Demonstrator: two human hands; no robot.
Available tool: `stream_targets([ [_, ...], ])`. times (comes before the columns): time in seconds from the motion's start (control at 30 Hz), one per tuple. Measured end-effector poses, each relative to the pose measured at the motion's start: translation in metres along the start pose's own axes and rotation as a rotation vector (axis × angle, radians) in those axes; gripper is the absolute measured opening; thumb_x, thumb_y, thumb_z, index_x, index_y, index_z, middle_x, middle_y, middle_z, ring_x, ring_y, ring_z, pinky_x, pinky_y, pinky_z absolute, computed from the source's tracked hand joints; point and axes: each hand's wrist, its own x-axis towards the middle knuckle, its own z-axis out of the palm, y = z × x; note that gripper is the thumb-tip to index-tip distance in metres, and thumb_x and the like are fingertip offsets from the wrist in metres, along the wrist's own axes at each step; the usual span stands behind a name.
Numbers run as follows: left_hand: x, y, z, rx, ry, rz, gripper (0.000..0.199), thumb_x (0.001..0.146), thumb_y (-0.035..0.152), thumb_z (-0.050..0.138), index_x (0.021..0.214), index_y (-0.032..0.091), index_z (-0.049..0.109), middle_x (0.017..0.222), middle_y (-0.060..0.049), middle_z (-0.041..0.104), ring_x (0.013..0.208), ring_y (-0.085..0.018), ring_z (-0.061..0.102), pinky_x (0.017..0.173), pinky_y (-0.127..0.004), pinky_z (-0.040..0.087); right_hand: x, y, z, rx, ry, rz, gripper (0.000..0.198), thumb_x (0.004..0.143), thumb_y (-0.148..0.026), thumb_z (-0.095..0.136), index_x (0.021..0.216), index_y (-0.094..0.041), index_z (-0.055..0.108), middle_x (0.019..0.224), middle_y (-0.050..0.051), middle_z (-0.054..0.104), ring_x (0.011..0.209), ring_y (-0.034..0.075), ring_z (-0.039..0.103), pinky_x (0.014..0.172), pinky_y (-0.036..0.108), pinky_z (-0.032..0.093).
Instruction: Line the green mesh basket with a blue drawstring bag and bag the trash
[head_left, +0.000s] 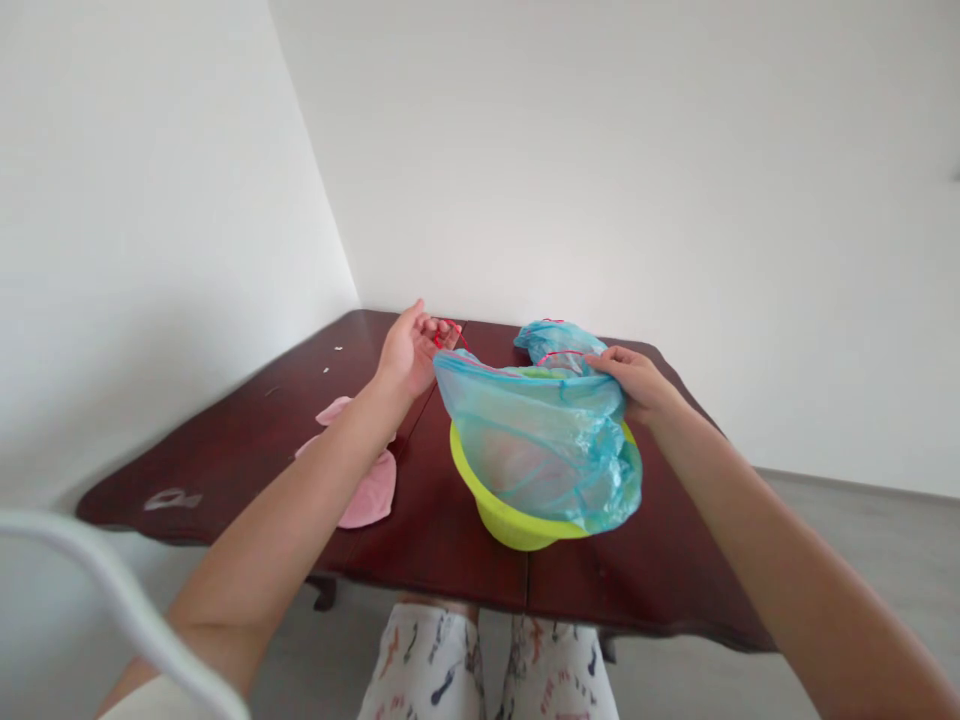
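A translucent blue plastic bag (536, 430) with a red drawstring covers much of a yellow-green basin (517, 525) on the table. My left hand (411, 348), palm turned up and fingers curled, has a loop of the red drawstring (450, 328) round its fingers at the bag's left corner. At the right corner, my right hand (634, 378) pinches the bag's top edge and its drawstring. Between the hands the bag's mouth is stretched wide. Most of the basin's inside is hidden by the plastic.
Behind the basin lies another crumpled blue bag (562, 340). Pink cloth pieces (371, 490) rest left of the basin, partly behind my left forearm. A clear plastic scrap (172, 498) and small white bits lie on the dark red table (442, 555). White walls stand behind and left.
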Motion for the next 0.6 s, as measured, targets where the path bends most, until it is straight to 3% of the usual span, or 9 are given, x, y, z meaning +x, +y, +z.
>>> stream_targets([
  [0.1,0.013,0.002,-0.005,0.304,-0.094,-0.147,0.071,0.094,0.072,0.09,0.069,0.027,0.042,0.058,0.007,0.041,0.055,-0.012,0.052,0.074,-0.029,0.063,0.011,-0.001,0.002,0.026,0.037,0.024,0.057,0.054,-0.045,0.112,0.077,-0.026,0.063,0.068,-0.003,0.065,0.063,0.016,0.06,0.057,0.031,0.052],
  [0.2,0.016,0.012,-0.009,0.547,-0.201,-0.269,0.058,0.074,0.061,0.109,0.073,0.024,0.064,0.06,0.003,0.056,0.05,-0.013,0.047,0.053,-0.026,0.042,0.02,-0.007,0.001,0.039,0.092,0.001,0.042,0.059,-0.034,0.101,0.087,-0.025,0.071,0.074,-0.002,0.072,0.068,0.017,0.065,0.06,0.029,0.054],
  [0.27,0.013,0.021,-0.01,0.776,-0.327,-0.365,0.054,0.063,0.058,0.114,0.078,0.021,0.077,0.067,-0.003,0.069,0.053,-0.016,0.053,0.052,-0.027,0.035,0.024,-0.012,0.001,0.038,0.115,-0.03,0.038,0.062,-0.028,0.096,0.092,-0.024,0.074,0.082,0.0,0.078,0.073,0.017,0.067,0.061,0.027,0.052],
  [0.4,0.007,0.038,-0.004,1.326,-0.689,-0.467,0.054,0.076,0.074,0.096,0.08,0.021,0.087,0.073,-0.004,0.075,0.065,-0.019,0.058,0.064,-0.029,0.038,0.024,-0.017,0.005,0.027,0.139,-0.101,0.036,0.061,-0.017,0.086,0.094,-0.023,0.074,0.093,0.002,0.085,0.077,0.016,0.068,0.062,0.025,0.049],
  [0.6,0.004,0.057,0.007,1.564,-0.771,-0.479,0.081,0.082,0.095,0.078,0.104,0.019,0.091,0.085,-0.008,0.076,0.071,-0.02,0.054,0.066,-0.032,0.034,0.013,-0.034,0.005,0.056,0.138,-0.175,0.039,0.06,-0.017,0.082,0.094,-0.027,0.065,0.086,-0.003,0.078,0.076,0.015,0.069,0.064,0.025,0.05],
])
